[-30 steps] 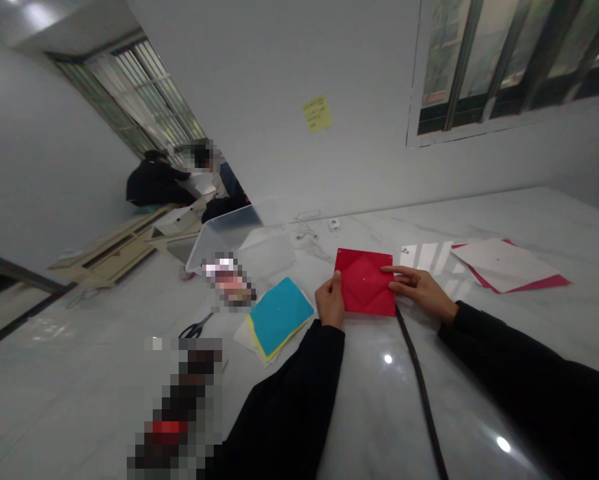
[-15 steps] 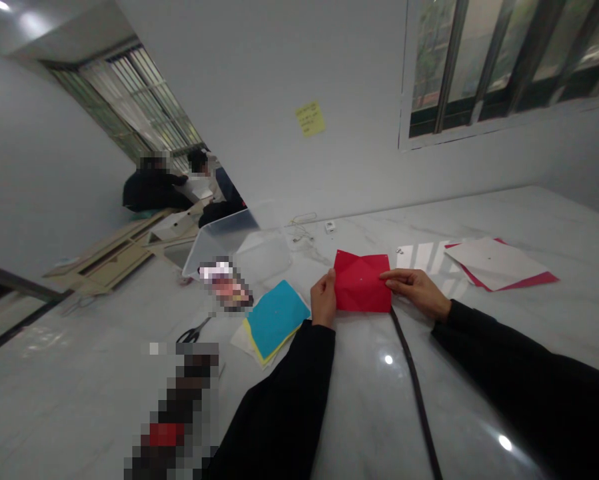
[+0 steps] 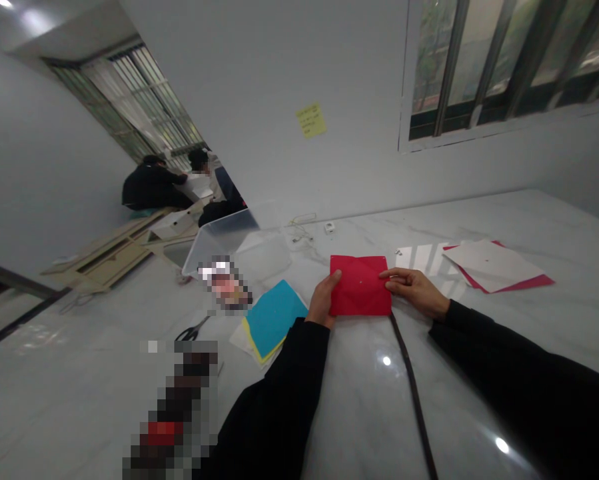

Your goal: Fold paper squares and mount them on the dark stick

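A red sheet of paper [image 3: 359,285] lies folded on the white marble table [image 3: 359,400], straight ahead of me. My left hand [image 3: 322,301] grips its left edge, thumb on top of the sheet. My right hand [image 3: 413,289] pinches the right edge, the fingers pressed down on the paper. Both sleeves are black.
A stack of paper with a blue sheet [image 3: 273,317] on top lies left of the red one, with scissors [image 3: 194,329] further left. White and red sheets [image 3: 494,265] lie at the right. A clear plastic box [image 3: 239,247] stands behind. A dark strap [image 3: 409,387] runs toward me. Two people sit far left.
The near part of the red sheet has been folded up and away, so it looks shorter. Both hands have moved slightly away from me with it.
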Demonstrator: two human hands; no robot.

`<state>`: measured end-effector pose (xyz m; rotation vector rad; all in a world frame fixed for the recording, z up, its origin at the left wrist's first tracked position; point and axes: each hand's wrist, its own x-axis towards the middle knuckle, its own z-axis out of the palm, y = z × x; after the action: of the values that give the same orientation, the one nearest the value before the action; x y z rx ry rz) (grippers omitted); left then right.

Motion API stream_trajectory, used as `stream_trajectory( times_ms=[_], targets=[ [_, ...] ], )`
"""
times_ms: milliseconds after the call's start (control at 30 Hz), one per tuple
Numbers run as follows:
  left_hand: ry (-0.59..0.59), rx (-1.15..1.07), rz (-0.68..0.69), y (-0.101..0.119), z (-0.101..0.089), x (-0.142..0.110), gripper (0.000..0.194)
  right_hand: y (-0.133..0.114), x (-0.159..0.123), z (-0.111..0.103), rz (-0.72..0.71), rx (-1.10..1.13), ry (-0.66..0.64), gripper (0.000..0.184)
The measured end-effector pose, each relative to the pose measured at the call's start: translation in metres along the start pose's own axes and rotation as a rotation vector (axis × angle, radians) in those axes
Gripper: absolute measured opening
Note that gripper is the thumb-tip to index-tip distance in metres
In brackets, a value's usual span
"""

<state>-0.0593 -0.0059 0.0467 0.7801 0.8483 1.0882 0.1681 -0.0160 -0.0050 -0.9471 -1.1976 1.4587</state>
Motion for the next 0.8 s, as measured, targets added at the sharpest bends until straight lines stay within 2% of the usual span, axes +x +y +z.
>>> stream_trajectory(
  times_ms=[67,100,167,233,300,367,433,500,567,600,667,733,800],
  targets=[
    [-0.092,0.009,-0.061,0.001,0.003,-0.002,0.042,0.0,0.0,0.001,-0.001,0.003,0.012,0.036],
    [-0.101,0.026,-0.085,0.001,0.004,-0.002,0.04,0.0,0.0,0.001,-0.003,0.002,0.014,0.036],
    [-0.05,0.075,-0.104,0.001,0.007,-0.003,0.035,-0.001,0.0,0.002,-0.004,0.002,0.014,0.037],
    [0.06,0.164,-0.052,0.006,0.01,-0.007,0.031,-0.003,0.0,0.002,-0.001,0.017,0.018,0.04],
    [0.181,0.332,0.121,0.019,0.01,-0.017,0.032,-0.004,0.001,0.001,0.012,0.055,0.038,0.041],
    [0.305,0.597,0.456,0.039,0.006,-0.035,0.037,-0.005,0.002,0.0,0.029,0.103,0.054,0.039],
    [0.337,0.937,0.749,0.06,-0.004,-0.056,0.042,-0.004,0.004,-0.001,0.045,0.131,0.056,0.038],
    [0.277,1.255,0.924,0.075,-0.022,-0.073,0.049,-0.003,0.005,-0.001,0.054,0.119,0.052,0.037],
    [0.215,1.544,0.904,0.078,-0.049,-0.082,0.052,-0.002,0.006,0.0,0.055,0.086,0.05,0.037],
    [0.188,1.657,0.832,0.074,-0.064,-0.083,0.053,-0.002,0.007,0.001,0.051,0.072,0.048,0.037],
    [0.127,1.826,0.605,0.059,-0.094,-0.082,0.051,-0.001,0.007,0.002,0.04,0.059,0.042,0.037],
    [0.132,1.895,0.358,0.044,-0.116,-0.08,0.05,-0.001,0.007,0.002,0.032,0.067,0.042,0.036],
    [0.154,1.888,0.273,0.035,-0.126,-0.079,0.058,-0.002,0.008,0.002,0.03,0.077,0.042,0.036]
  ],
)
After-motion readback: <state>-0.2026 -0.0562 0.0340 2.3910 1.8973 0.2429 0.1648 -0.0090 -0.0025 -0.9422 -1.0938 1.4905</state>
